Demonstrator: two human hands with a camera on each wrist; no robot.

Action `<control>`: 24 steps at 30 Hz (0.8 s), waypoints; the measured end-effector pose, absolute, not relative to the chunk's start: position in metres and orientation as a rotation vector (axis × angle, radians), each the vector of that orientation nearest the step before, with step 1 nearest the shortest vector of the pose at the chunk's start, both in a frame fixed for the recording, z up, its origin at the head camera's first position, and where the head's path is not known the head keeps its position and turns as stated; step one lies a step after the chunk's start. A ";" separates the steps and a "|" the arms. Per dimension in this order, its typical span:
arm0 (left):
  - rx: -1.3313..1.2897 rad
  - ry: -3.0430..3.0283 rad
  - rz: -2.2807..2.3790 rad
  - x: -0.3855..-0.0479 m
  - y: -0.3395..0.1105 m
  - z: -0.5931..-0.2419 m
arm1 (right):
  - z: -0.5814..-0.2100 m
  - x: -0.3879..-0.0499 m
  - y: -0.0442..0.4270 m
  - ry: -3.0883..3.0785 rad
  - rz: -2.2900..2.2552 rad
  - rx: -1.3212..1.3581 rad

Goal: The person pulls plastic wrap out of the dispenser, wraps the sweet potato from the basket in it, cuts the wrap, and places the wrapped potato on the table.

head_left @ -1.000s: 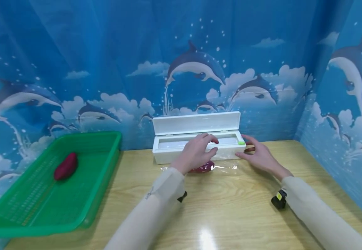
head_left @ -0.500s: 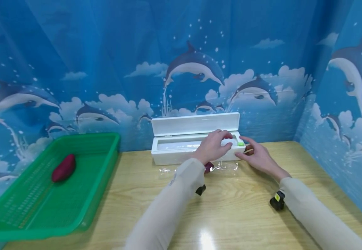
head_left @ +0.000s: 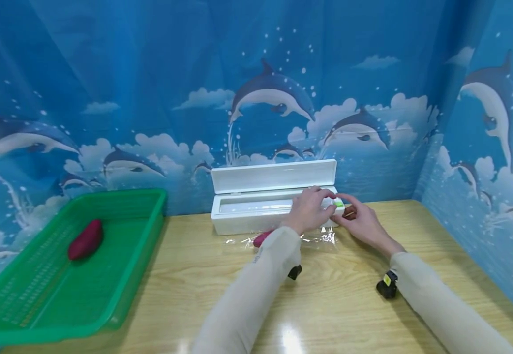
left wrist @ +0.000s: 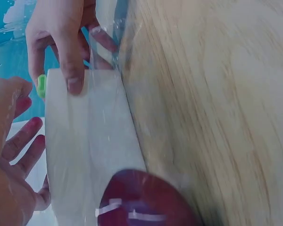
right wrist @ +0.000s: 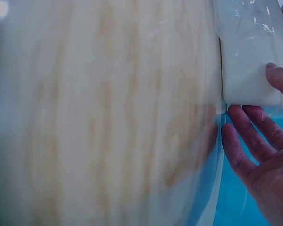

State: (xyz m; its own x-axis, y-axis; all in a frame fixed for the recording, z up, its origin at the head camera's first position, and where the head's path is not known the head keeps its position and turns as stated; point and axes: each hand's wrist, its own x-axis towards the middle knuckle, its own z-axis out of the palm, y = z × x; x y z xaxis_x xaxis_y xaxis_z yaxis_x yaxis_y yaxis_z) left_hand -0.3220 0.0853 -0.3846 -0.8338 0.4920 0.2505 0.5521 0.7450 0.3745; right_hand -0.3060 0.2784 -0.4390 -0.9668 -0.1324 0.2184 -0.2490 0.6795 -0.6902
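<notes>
While the right hand grips a long, white, rectangular box, the left hand hovers above. It is half-curled, holding nothing.

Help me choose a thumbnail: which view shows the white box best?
The head view: it shows the white box nearly whole, lid raised. The left wrist view shows mainly its front; the right wrist view, only part near one end.

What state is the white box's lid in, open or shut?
Open: the lid stands raised at the back of the white box, its inside showing.
</notes>
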 end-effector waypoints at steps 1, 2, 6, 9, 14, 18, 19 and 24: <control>-0.829 -2.811 -0.673 -0.322 0.087 -0.385 | -0.439 -0.306 0.278 -2.738 1.160 0.315; -0.815 -2.813 -0.677 -0.322 0.089 -0.385 | -0.439 -0.306 0.278 -2.736 1.162 0.318; -0.769 -2.831 -0.683 -0.322 0.094 -0.388 | -0.437 -0.305 0.277 -2.728 1.160 0.335; -0.752 -2.840 -0.690 -0.322 0.096 -0.391 | -0.436 -0.304 0.277 -2.735 1.153 0.340; -0.733 -2.832 -0.708 -0.321 0.096 -0.395 | -0.436 -0.304 0.277 -2.754 1.144 0.339; -0.725 -2.822 -0.705 -0.321 0.096 -0.396 | -0.435 -0.304 0.277 -2.769 1.144 0.332; -0.721 -2.823 -0.699 -0.321 0.096 -0.396 | -0.434 -0.304 0.277 -2.772 1.141 0.333; -0.706 -2.836 -0.621 -0.321 0.097 -0.394 | -0.432 -0.306 0.278 -2.777 1.109 0.372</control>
State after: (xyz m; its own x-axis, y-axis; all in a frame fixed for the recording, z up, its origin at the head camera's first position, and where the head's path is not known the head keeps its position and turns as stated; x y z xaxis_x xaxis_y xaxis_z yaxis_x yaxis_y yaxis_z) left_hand -0.3209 0.0967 -0.3942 -0.8772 0.4140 0.2432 0.4778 0.8032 0.3558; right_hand -0.3064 0.2783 -0.4322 -0.9615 -0.1795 0.2079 -0.2733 0.7000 -0.6598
